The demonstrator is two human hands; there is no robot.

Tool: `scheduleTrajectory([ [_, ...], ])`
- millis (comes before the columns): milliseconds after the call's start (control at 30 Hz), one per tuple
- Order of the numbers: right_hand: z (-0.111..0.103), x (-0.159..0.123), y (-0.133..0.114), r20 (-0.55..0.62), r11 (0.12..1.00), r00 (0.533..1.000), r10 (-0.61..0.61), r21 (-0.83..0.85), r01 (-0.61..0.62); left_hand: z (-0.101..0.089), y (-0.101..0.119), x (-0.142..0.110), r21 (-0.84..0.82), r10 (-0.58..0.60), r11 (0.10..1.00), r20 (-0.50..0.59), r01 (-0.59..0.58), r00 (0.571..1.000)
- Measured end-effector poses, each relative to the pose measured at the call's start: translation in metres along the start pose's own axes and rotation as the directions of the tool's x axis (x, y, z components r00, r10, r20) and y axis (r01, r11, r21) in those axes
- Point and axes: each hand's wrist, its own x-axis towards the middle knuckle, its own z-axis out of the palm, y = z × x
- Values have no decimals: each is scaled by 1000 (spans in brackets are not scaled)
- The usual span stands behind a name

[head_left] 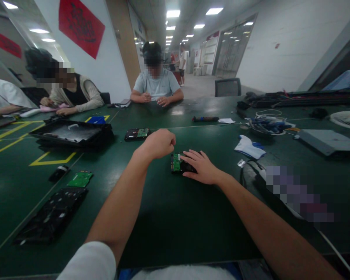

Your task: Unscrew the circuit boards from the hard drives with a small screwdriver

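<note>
Drive (pixel 176 163) observed flat on the bench (pixel 189 217), green circuit board uppermost, directly beneath the worker's right hand (pixel 202 167). That hand is spread wide, palm down, covering the drive's right part. The left hand (pixel 161 143) is curled into a fist just off the drive's far left corner; from here I cannot tell whether it grips anything or makes contact.

Sides as the worker faces: bench surface runs from the drive to the near edge, between the forearms. A second drive (pixel 137 134) lies beyond it to the left, near the left hand; a white glove (pixel 249 147) lies well to its right.

Obscured: the drive's right end, under fingers; the left fingertips, turned away. The wire bundle (pixel 270 124), right and beyond, is indistinct.
</note>
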Motion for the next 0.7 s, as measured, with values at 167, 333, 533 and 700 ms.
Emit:
scheduleTrajectory([
  [167,-1,0,-1,-6,1000,1000,-3,3,3,6,4,4,-61,-24,998,-59,21,998],
  [333,-3,0,-2,11,1000,1000,7,14,-7,3,6,2,-65,2,998,-13,-3,1000],
  [533,-2,1,-1,7,1000,1000,0,18,0,3,7,2,-224,92,971,6,-88,996],
  [700,-2,1,-2,9,1000,1000,6,8,-6,9,2,7,-144,54,988,-56,-62,997],
])
